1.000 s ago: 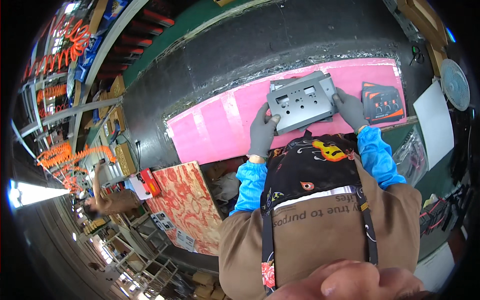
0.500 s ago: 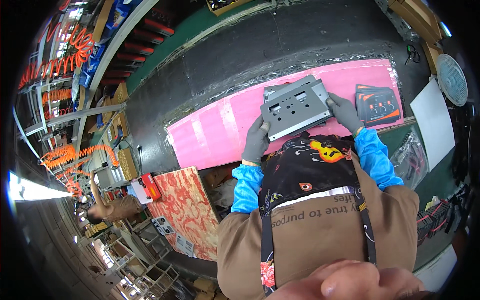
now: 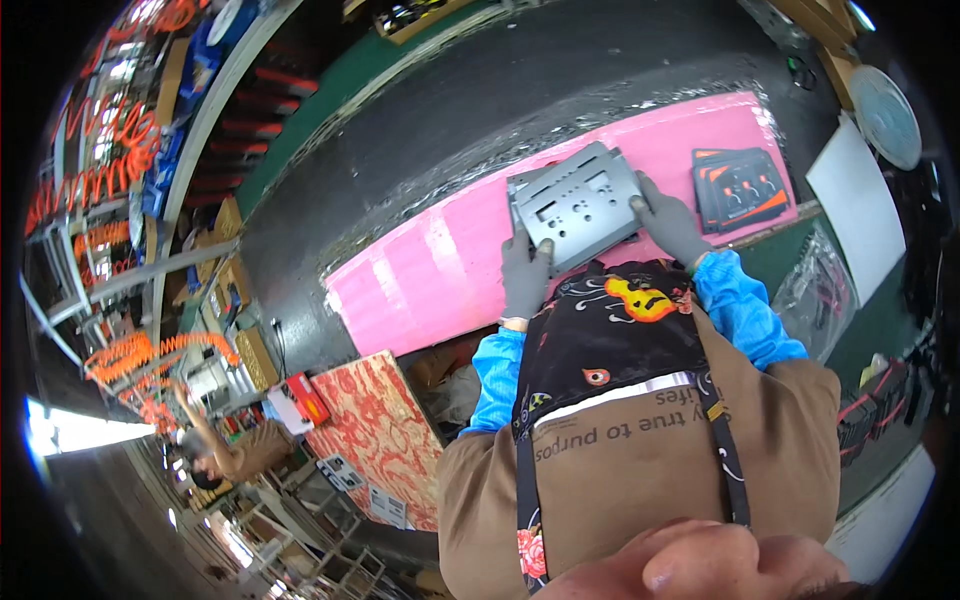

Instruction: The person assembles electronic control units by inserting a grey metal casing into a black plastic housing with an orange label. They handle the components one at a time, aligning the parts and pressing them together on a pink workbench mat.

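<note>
A grey metal panel [image 3: 590, 212] with several round holes and rectangular cutouts is between my two gloved hands, over other grey metal panels on the pink work mat [image 3: 410, 270]. My left hand [image 3: 525, 275], in a grey glove, is closed on its near left corner, thumb on top. At its right edge, my right hand [image 3: 668, 220] grips the side, with the thumb over the face. The fingers beneath the panel are hidden. Right of my right hand lies a pile of dark faceplates [image 3: 742, 190] with orange trim and round holes.
Black scissors [image 3: 800, 72] and a round fan [image 3: 885, 118] are at the far right, near a white board [image 3: 858, 200]. A clear plastic bag [image 3: 815, 285] hangs by the bench's right edge. Left of me stands a red-patterned board [image 3: 375, 430]; another person [image 3: 235, 450] is beyond it.
The panel has tilted and turned slightly in my hands, and its face catches more light. My left thumb sits further in over its near edge. The whole view has shifted a little.
</note>
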The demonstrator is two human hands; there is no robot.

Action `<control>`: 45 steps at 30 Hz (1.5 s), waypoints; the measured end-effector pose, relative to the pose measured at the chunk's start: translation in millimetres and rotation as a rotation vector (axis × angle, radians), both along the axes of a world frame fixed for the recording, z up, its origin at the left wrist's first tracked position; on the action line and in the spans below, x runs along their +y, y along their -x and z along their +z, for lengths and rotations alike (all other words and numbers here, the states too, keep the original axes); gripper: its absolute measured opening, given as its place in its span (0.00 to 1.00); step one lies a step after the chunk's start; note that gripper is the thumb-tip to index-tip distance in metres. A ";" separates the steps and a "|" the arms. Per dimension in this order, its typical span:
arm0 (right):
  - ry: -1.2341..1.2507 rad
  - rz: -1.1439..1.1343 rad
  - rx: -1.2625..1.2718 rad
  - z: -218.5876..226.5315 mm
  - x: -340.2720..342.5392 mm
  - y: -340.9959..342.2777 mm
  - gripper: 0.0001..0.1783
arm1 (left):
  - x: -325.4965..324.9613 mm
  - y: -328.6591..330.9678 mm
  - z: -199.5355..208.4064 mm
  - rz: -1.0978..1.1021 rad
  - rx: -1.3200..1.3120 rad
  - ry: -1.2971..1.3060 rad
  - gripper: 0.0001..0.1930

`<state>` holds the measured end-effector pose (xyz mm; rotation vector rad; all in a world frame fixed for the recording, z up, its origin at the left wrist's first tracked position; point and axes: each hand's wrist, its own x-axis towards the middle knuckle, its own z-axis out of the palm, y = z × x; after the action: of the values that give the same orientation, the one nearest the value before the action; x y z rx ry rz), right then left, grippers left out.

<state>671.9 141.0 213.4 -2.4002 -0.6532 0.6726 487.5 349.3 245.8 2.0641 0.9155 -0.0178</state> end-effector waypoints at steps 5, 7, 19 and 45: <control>-0.017 -0.006 -0.065 19.0 -34.0 -3.2 0.32 | 1.2 -6.2 1.6 0.020 0.017 -0.002 0.32; -0.056 0.042 -0.626 19.0 -73.2 -13.8 0.34 | 1.2 -0.4 3.3 0.113 0.006 -0.013 0.34; 0.487 0.422 -0.708 -23.0 -191.8 -58.4 0.34 | -29.1 -61.7 91.0 -0.035 -0.360 0.012 0.30; -0.618 -0.387 -0.528 124.9 -108.3 30.9 0.25 | -157.6 -126.5 75.4 -0.206 -0.308 0.897 0.19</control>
<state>641.1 32.7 338.3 -2.0094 -0.4775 -0.3078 614.1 191.7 321.2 1.2582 0.3794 -0.1812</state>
